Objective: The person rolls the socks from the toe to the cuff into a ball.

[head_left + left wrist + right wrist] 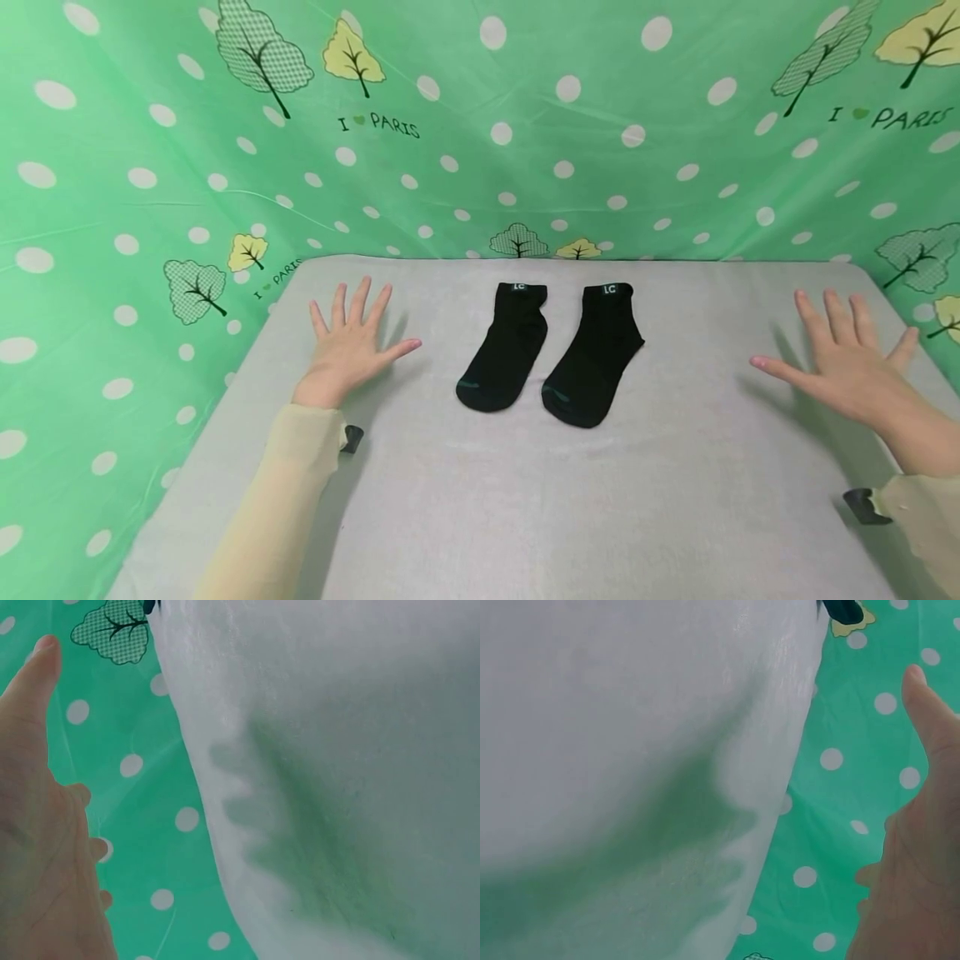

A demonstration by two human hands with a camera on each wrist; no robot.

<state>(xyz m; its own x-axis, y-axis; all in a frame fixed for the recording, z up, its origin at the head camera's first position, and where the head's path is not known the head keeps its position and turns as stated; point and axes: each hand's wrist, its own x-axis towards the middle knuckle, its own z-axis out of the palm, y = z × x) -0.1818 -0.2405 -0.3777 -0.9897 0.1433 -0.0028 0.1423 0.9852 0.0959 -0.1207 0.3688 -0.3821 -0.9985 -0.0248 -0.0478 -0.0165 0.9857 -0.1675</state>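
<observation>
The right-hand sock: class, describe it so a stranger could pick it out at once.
On the grey table, two black socks lie between the spread hands. It is the right-hand sock, nearer the right hand; its heel points outward, unlike the left sock.

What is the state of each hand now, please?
Left hand: open, fingers spread, holding nothing.
Right hand: open, fingers spread, holding nothing.

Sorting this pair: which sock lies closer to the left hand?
The left sock, beside the left hand. The other sock lies farther right, toward the right hand.
</observation>
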